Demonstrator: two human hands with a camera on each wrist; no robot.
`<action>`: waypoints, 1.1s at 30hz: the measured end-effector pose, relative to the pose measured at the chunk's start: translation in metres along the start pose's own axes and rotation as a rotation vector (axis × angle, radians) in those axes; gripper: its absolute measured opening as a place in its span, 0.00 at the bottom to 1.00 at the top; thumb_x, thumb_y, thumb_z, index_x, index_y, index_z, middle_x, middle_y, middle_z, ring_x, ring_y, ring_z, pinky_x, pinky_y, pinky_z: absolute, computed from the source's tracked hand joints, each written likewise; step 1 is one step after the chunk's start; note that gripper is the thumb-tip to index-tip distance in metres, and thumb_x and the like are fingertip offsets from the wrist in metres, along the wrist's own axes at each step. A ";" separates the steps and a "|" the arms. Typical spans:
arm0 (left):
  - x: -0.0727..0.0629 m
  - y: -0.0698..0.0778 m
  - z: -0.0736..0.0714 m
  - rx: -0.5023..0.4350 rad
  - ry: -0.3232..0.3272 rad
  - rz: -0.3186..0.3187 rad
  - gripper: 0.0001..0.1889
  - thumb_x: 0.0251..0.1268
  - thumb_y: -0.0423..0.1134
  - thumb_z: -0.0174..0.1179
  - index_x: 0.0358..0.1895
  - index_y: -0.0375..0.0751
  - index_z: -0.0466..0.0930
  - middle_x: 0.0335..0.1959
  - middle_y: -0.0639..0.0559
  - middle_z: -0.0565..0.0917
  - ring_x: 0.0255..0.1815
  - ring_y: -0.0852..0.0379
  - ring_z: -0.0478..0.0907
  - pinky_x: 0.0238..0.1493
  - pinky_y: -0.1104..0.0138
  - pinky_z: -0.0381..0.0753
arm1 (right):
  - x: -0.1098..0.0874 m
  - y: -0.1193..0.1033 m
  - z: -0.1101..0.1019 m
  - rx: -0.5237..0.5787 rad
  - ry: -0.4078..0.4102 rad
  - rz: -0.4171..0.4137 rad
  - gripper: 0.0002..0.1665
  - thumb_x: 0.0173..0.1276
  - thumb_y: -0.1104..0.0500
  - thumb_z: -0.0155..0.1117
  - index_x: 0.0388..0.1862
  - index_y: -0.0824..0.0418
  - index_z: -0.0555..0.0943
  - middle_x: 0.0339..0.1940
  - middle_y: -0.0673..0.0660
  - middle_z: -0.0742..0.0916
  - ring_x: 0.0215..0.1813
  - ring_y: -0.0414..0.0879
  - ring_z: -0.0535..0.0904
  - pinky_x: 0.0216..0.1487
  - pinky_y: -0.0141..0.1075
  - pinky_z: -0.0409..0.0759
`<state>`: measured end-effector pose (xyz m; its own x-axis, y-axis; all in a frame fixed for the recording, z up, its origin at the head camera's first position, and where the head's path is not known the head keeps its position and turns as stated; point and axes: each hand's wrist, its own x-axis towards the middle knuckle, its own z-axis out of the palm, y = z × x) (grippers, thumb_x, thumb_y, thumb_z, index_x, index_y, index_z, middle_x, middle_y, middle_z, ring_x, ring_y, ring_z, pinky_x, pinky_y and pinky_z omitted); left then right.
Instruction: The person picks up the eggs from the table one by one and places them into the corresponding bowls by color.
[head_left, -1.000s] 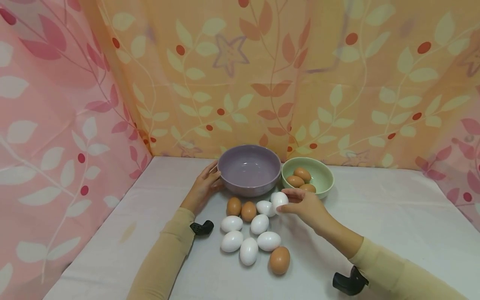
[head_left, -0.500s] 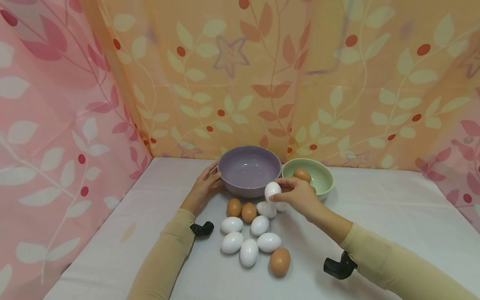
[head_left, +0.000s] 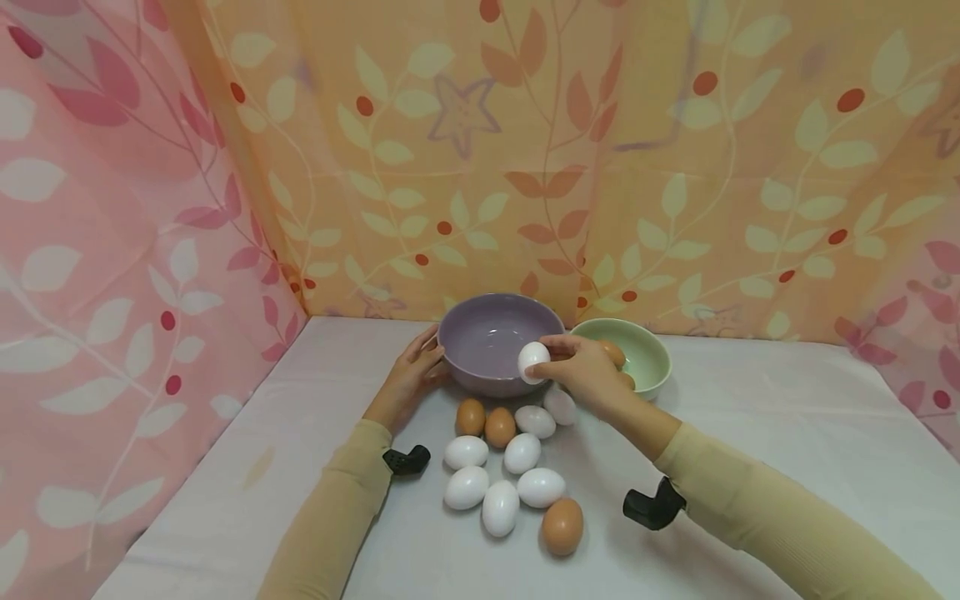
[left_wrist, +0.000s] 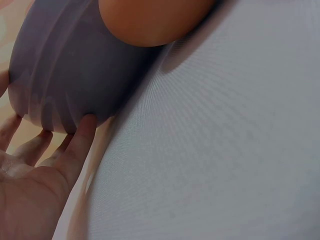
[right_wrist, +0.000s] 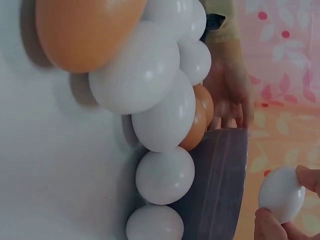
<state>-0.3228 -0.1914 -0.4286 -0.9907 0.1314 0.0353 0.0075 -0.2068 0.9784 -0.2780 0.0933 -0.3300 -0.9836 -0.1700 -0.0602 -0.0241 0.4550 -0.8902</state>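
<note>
My right hand [head_left: 588, 367] pinches a white egg [head_left: 533, 362] between thumb and fingers, over the near right rim of the purple bowl [head_left: 465, 371]. In the right wrist view that egg [right_wrist: 281, 195] sits between the fingertips, raised off the table. The bowl's inside shows no eggs. My left hand [head_left: 411, 371] rests its fairly straight fingers against the bowl's left side; the left wrist view shows those fingertips [left_wrist: 89, 122] touching the wall. In front of the bowl lie several white eggs [head_left: 501, 508] and a few brown eggs [head_left: 470, 417].
A light green bowl [head_left: 651, 367] stands right beside the purple bowl and holds brown eggs [head_left: 613, 353], partly hidden by the right hand. One brown egg [head_left: 562, 527] lies at the near end of the group. Patterned cloth [head_left: 465, 200] hangs behind the white table [head_left: 787, 417].
My right hand has lifted the white egg from beside the other eggs and moved it up and left to the purple bowl's rim. The left hand stays against the bowl.
</note>
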 end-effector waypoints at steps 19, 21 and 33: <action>0.000 0.001 0.001 -0.007 0.008 -0.001 0.30 0.78 0.38 0.51 0.79 0.51 0.55 0.80 0.47 0.57 0.70 0.49 0.69 0.66 0.54 0.73 | 0.044 -0.006 0.012 0.084 0.040 0.024 0.34 0.57 0.57 0.76 0.63 0.64 0.79 0.60 0.62 0.84 0.53 0.47 0.81 0.50 0.30 0.81; 0.001 -0.001 0.000 -0.004 0.007 0.001 0.30 0.78 0.38 0.51 0.79 0.51 0.55 0.80 0.47 0.58 0.69 0.48 0.69 0.66 0.54 0.73 | 0.049 -0.007 0.013 0.131 0.035 0.043 0.34 0.57 0.59 0.75 0.63 0.65 0.78 0.61 0.63 0.83 0.53 0.47 0.82 0.53 0.33 0.83; 0.001 0.000 0.000 -0.010 0.001 0.006 0.30 0.78 0.39 0.51 0.79 0.51 0.55 0.80 0.47 0.57 0.74 0.44 0.65 0.64 0.55 0.74 | 0.072 -0.013 0.018 0.207 0.026 0.090 0.32 0.59 0.61 0.73 0.63 0.67 0.78 0.63 0.63 0.81 0.57 0.48 0.80 0.60 0.39 0.81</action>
<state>-0.3233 -0.1910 -0.4288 -0.9908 0.1292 0.0405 0.0115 -0.2175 0.9760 -0.3451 0.0592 -0.3307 -0.9844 -0.1134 -0.1345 0.0984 0.2782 -0.9555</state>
